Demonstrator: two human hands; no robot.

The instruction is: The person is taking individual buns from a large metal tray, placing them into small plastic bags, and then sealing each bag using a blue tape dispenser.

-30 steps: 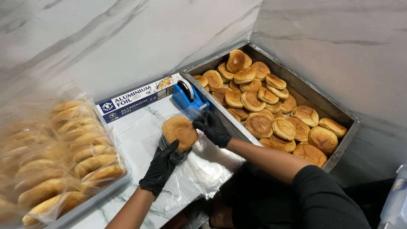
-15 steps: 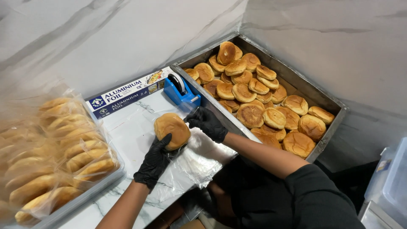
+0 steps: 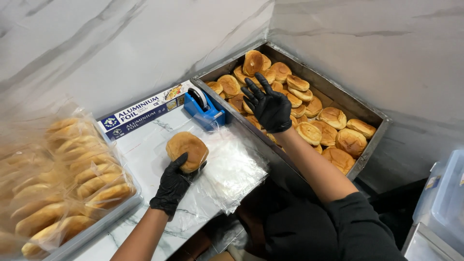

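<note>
1. The left hand (image 3: 173, 186), in a black glove, still curls its fingers around one bun (image 3: 187, 151), holding it over the clear bags (image 3: 227, 166).
2. The right hand (image 3: 268, 105) has let go of that bun and now hovers, fingers spread and empty, over the metal tray (image 3: 372, 115) of buns.
3. The blue tape dispenser (image 3: 204, 109) sits just left of those fingers.

Bagged buns (image 3: 58, 179) blurred, cut off at left edge.

bun (image 3: 186, 151) on bags (image 3: 227, 166) — tape dispenser (image 3: 204, 108) behind | tray (image 3: 372, 113) right
</note>
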